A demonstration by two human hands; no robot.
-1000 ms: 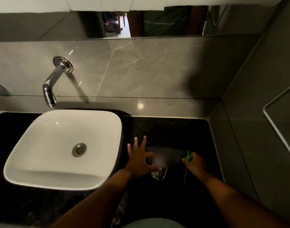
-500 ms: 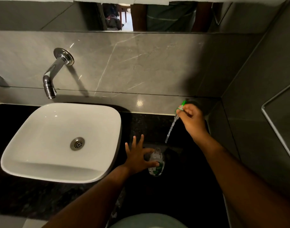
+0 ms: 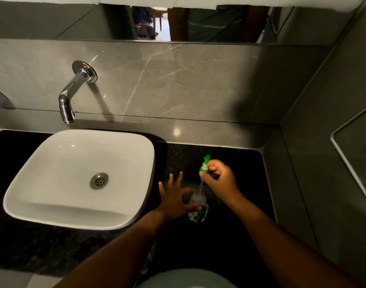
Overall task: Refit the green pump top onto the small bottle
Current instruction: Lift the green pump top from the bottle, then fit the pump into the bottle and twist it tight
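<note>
The left hand (image 3: 173, 201) pinches the bottle (image 3: 197, 208) upright on the dark counter (image 3: 229, 163), right of the sink (image 3: 80, 177) — the right hand (image 3: 220, 179) grips the pump (image 3: 205, 165) above it, tube dipping into the neck.

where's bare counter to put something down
Free: the counter strip between the sink and the right wall, behind the hands. Also the dark near edge below the sink. Crowded: around the bottle, where both hands work.
</note>
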